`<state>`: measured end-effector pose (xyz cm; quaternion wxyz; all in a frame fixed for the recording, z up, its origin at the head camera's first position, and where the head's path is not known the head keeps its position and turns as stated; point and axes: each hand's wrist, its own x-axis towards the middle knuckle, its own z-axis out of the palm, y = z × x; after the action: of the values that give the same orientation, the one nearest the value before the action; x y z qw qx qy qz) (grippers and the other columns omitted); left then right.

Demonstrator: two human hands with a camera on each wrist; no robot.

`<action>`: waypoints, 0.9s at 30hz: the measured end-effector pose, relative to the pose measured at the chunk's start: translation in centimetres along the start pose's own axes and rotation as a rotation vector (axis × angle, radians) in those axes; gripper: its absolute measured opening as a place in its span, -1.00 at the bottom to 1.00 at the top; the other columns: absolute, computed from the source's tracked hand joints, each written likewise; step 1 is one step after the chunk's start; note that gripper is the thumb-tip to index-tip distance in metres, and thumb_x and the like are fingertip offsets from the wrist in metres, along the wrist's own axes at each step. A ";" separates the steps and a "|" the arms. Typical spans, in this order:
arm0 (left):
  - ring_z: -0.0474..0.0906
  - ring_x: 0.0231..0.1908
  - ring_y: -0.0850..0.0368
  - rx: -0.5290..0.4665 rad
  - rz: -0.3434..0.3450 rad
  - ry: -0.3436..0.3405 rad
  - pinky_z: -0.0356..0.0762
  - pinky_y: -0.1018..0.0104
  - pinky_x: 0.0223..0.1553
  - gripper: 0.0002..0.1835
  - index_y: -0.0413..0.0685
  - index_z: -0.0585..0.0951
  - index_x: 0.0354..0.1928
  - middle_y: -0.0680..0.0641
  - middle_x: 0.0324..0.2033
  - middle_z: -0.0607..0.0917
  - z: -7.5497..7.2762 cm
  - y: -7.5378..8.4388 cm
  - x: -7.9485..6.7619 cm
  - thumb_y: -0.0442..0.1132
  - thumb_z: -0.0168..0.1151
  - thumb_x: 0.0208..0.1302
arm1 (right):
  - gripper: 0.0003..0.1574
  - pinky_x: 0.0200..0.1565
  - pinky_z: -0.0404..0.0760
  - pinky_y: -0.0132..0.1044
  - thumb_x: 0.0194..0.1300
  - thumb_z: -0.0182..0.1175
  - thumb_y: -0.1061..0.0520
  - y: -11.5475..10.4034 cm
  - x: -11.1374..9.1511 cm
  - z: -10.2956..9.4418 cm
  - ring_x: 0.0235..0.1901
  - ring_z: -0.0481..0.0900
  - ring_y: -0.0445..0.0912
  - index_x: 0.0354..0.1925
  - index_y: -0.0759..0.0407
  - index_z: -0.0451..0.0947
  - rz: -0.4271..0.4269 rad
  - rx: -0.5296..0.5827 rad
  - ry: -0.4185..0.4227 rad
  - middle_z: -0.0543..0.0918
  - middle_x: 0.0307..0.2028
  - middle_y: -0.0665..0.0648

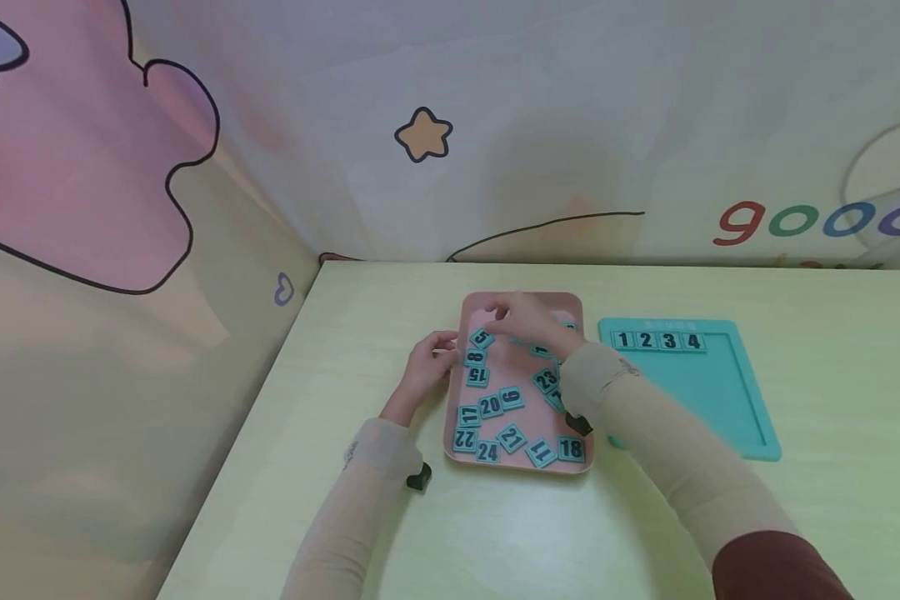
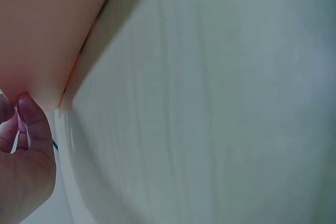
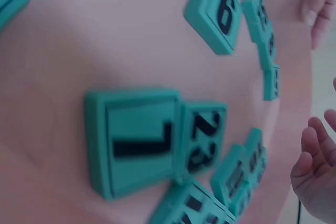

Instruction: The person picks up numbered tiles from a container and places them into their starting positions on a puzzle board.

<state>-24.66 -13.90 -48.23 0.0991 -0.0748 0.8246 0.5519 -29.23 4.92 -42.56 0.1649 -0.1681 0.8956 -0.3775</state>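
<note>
A pink tray (image 1: pixel 510 292) on the table holds loose teal number tiles. My left hand (image 1: pixel 426 364) is at the tray's left edge; in the left wrist view its thumb and fingers (image 2: pixel 37 124) pinch the rim. My right hand (image 1: pixel 528 321) hovers over the far part of the tray, fingers loosely bent with nothing seen between them. Just below its fingertips lies the 5 tile (image 1: pixel 482 337), with the 8 tile (image 1: pixel 476 357) and 15 tile (image 1: pixel 477 377) nearer me. My right forearm hides some tiles on the tray's right side.
To the right lies a teal board (image 1: pixel 690 392) with tiles 1, 2, 3 and 4 (image 1: pixel 693 342) in a row along its top left. My right sleeve (image 1: pixel 675 433) crosses over the board's left part. A wall (image 1: pixel 540 150) stands behind the table.
</note>
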 end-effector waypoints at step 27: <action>0.46 -0.29 0.14 -0.002 -0.008 0.004 0.50 0.36 -0.21 -0.64 0.00 0.43 0.06 -0.06 -0.12 0.47 0.0 0.2 -0.2 -0.23 0.03 0.20 | -0.77 -0.03 0.37 -0.22 0.20 0.08 0.00 0.7 0.7 4.9 -0.15 0.35 -0.12 -0.17 0.00 0.52 0.125 -0.097 0.085 0.42 -0.21 -0.03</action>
<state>-24.57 -13.81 -47.96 0.0997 -0.0793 0.8239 0.5522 -27.91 2.03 -46.36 0.1416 -0.1035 0.9277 -0.3297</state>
